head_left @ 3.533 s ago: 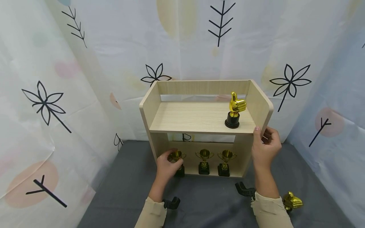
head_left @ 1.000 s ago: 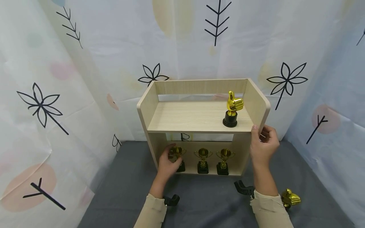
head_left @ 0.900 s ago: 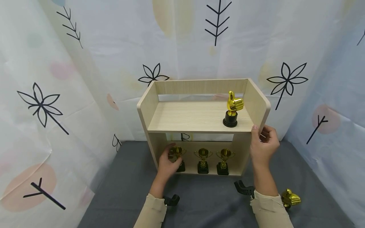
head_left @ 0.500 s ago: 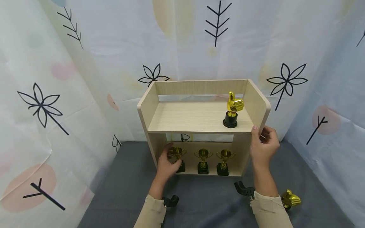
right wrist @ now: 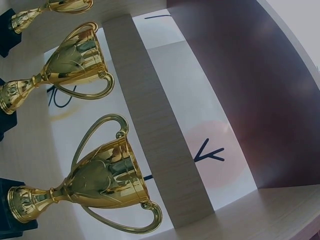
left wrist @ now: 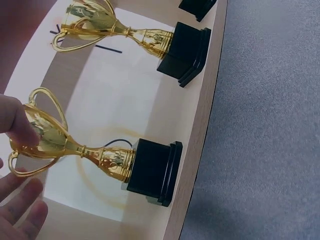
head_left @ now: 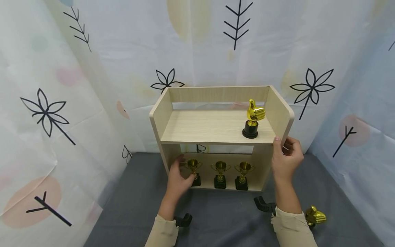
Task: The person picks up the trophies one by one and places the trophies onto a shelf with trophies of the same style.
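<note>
The left hand [head_left: 178, 181] stands wide around the leftmost cup [left wrist: 113, 161], upright near the lower front left corner of the shelf unit [head_left: 197, 127]; the right hand [head_left: 287, 160] grips its right edge; a careless left-hand nudge could topple the cup off the front edge.

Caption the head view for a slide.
Pale wooden shelf: gold thumbs-up trophy above, three gold two-handled cup trophies below.
</note>
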